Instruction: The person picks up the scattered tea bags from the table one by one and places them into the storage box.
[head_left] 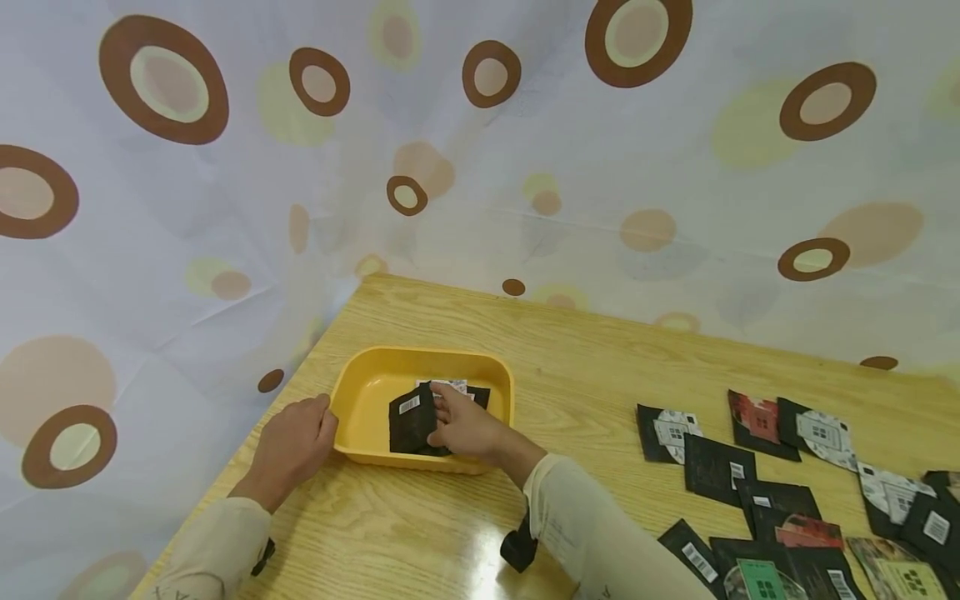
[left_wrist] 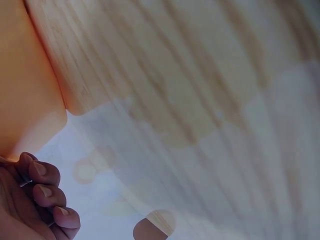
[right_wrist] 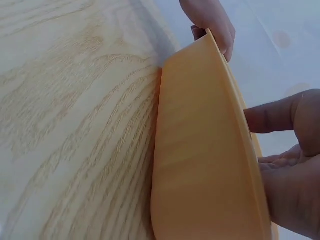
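Observation:
A yellow plastic basin [head_left: 360, 457] stands on the wooden table, with black packets in its right half. My left hand [head_left: 295, 442] grips the basin's left rim; its curled fingers [left_wrist: 47, 195] show at the edge in the left wrist view. Inside the basin, my right hand [head_left: 468, 427] pinches a black packet [head_left: 411, 429] with a white barcode label between thumb and fingers. Under that hand lie more packets [head_left: 480, 395], partly covered. In the right wrist view, the basin's wall [right_wrist: 200, 150] hides the packets and the fingertips of my right hand [right_wrist: 295, 195].
Several flat packets [head_left: 722, 471], black, some with red, white or green labels, lie spread over the right side of the wooden table [head_left: 585, 367]. A patterned cloth [head_left: 555, 158] with brown circles hangs behind the table and along its left edge.

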